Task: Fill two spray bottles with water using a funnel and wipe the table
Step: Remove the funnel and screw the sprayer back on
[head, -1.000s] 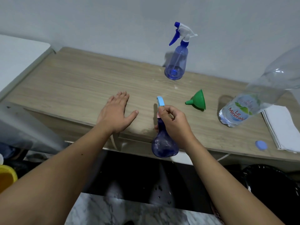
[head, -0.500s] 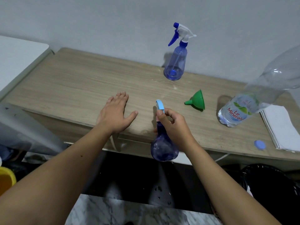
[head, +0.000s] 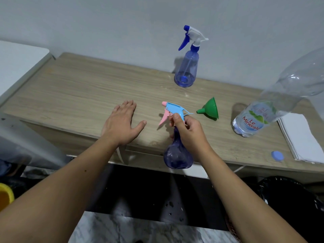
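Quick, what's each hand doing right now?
Left hand: open, flat on the table.
Right hand: holding the purple spray bottle by its neck.

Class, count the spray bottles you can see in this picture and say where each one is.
2. One spray bottle with a blue-and-white head stands at the back of the table by the wall; the other, with a blue-and-pink head, is held at the table's front edge by the right hand.

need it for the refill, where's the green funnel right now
In the head view the green funnel lies on its side on the wooden table, right of centre, between the right hand and the water bottle.
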`<action>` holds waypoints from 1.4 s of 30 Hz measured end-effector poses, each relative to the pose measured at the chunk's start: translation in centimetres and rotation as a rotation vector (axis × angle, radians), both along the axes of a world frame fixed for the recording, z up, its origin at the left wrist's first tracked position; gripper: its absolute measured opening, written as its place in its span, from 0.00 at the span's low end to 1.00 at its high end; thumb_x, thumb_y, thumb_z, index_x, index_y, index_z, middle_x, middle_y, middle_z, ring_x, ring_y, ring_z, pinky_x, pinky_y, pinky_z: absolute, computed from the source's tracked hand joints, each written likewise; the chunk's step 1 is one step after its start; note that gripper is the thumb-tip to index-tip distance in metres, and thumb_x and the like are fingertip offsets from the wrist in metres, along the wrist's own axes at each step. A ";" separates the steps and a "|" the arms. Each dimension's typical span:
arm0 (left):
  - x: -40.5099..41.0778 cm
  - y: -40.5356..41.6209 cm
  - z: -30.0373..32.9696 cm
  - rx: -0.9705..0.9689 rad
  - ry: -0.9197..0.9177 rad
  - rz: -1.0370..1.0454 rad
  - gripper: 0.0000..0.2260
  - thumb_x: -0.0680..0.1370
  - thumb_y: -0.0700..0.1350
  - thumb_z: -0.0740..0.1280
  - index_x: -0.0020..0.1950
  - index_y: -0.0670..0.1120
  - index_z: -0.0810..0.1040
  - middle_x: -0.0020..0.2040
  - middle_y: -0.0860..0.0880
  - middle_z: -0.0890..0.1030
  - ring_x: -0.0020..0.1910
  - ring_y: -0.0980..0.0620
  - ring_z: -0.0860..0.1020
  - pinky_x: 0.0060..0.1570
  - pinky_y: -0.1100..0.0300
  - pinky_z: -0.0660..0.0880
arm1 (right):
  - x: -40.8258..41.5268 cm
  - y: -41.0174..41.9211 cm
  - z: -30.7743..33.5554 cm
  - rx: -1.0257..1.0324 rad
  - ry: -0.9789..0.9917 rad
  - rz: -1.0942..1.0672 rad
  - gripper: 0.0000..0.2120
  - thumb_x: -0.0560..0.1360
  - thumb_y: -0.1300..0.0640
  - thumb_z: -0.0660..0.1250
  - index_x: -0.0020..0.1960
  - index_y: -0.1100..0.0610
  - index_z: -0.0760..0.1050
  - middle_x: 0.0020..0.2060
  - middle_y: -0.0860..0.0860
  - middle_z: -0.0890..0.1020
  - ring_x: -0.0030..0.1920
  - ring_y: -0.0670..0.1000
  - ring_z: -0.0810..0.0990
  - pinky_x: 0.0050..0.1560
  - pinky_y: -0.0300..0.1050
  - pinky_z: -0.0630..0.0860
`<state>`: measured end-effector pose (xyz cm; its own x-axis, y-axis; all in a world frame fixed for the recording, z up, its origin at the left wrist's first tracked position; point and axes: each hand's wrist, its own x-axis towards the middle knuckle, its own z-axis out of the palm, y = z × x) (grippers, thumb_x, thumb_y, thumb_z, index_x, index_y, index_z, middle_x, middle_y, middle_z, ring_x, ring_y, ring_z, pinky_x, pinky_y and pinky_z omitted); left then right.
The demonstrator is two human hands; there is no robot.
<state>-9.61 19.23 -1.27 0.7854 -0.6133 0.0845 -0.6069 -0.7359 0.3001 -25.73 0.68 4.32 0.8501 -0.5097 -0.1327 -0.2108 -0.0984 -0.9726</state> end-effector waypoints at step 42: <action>11.0 -8.0 5.2 -0.665 0.375 -0.104 0.44 0.64 0.60 0.83 0.78 0.52 0.74 0.71 0.58 0.80 0.69 0.61 0.78 0.72 0.56 0.74 | 19.6 -6.4 7.5 -0.037 -0.335 -0.036 0.12 0.77 0.54 0.77 0.58 0.57 0.82 0.48 0.53 0.89 0.55 0.55 0.87 0.66 0.56 0.81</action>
